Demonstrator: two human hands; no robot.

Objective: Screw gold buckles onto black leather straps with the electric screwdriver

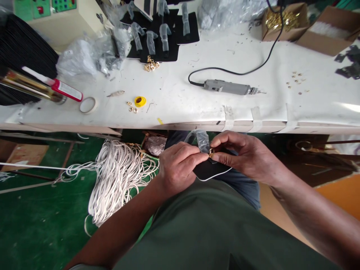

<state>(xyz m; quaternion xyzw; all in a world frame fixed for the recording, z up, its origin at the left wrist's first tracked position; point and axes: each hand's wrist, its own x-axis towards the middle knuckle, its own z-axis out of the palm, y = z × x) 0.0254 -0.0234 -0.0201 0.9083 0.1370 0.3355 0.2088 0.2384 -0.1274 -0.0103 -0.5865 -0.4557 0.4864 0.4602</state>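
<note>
Over my lap, below the table's front edge, my left hand (181, 165) grips a black panel (209, 170) with a pale edge. A strap wrapped in clear plastic (203, 140) loops up from the panel. Between thumb and forefinger, my right hand (242, 153) pinches a small gold metal fitting (211, 152) against the panel near the strap's end. The left fingertips reach right up to this fitting. Its exact shape is partly hidden by the fingers.
On the white table (174, 90) lie a corded grey electric screwdriver (227, 87), gold fittings (152, 64), a yellow ring-shaped piece (140, 101), a tape roll (87, 105) and black panels with wrapped straps (165, 48). A box of gold parts (281, 22) stands behind. White cord (112, 180) heaps on the floor.
</note>
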